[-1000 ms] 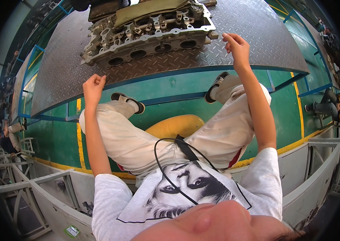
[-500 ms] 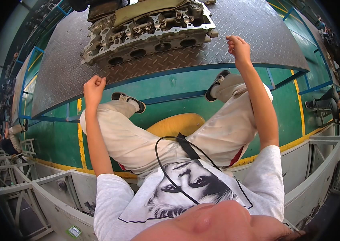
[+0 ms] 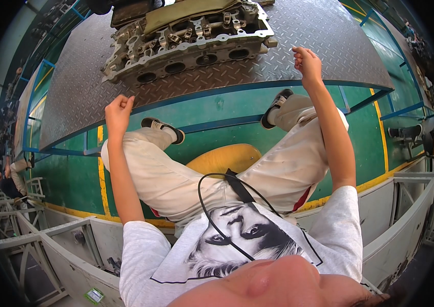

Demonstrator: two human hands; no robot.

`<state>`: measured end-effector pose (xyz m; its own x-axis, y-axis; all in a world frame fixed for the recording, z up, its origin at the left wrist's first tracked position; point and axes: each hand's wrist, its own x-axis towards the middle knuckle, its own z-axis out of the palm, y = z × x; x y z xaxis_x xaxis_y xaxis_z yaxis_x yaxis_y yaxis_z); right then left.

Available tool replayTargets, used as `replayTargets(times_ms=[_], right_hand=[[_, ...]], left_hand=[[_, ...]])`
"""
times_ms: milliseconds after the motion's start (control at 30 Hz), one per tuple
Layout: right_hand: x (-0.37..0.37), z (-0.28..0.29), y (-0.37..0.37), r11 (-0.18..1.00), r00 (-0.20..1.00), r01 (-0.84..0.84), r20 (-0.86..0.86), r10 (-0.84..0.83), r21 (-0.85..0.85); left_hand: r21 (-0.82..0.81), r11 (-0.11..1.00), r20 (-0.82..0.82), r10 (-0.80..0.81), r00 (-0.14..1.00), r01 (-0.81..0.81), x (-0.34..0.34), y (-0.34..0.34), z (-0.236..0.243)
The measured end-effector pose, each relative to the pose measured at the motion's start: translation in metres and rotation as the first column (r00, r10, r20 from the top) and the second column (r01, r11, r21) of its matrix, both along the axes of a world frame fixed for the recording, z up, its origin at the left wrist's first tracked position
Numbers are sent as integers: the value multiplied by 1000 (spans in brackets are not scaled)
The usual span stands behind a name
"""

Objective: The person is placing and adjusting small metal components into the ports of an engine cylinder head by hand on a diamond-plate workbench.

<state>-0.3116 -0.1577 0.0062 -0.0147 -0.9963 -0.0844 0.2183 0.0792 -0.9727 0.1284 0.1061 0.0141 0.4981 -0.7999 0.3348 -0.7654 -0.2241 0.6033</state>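
A grey metal engine cylinder head [image 3: 210, 47], with round ports along its near side and valve gear on top, lies on the checker-plate workbench [image 3: 334, 46]. To its near left my left hand [image 3: 118, 113] hovers by the bench's front edge, fingers curled in and nothing visible in them. Right of the cylinder head is my right hand [image 3: 309, 67], raised over the bench edge. Its fingers are bent and drawn together, with nothing showing between them. Neither hand touches the cylinder head.
An olive cloth [image 3: 191, 13] lies behind the valve gear, near another dark part [image 3: 130, 13]. Blue framing [image 3: 217, 124] runs beneath the bench. I sit on a yellow stool [image 3: 224, 157]; a black cable [image 3: 201, 197] loops over my lap. Grey metal frames [image 3: 63, 245] stand behind me.
My right hand has shifted very slightly to the right. My left hand stays nearly in place, and the cylinder head has not been moved.
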Motion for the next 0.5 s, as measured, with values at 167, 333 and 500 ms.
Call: replayTargets(times_ms=[167, 333, 500], right_hand=[[0, 0, 0, 1000, 1000, 3, -3, -3, 14], [1, 3, 3, 1000, 999, 3, -44, -2, 23], [8, 2, 4, 999, 998, -40, -51, 42, 37]], left_hand=[[6, 1000, 13, 0, 1000, 0, -2, -1, 5], [-16, 1000, -10, 7, 1000, -7, -3, 1, 5], [-17, 1000, 16, 18, 1000, -18, 4, 1, 6]])
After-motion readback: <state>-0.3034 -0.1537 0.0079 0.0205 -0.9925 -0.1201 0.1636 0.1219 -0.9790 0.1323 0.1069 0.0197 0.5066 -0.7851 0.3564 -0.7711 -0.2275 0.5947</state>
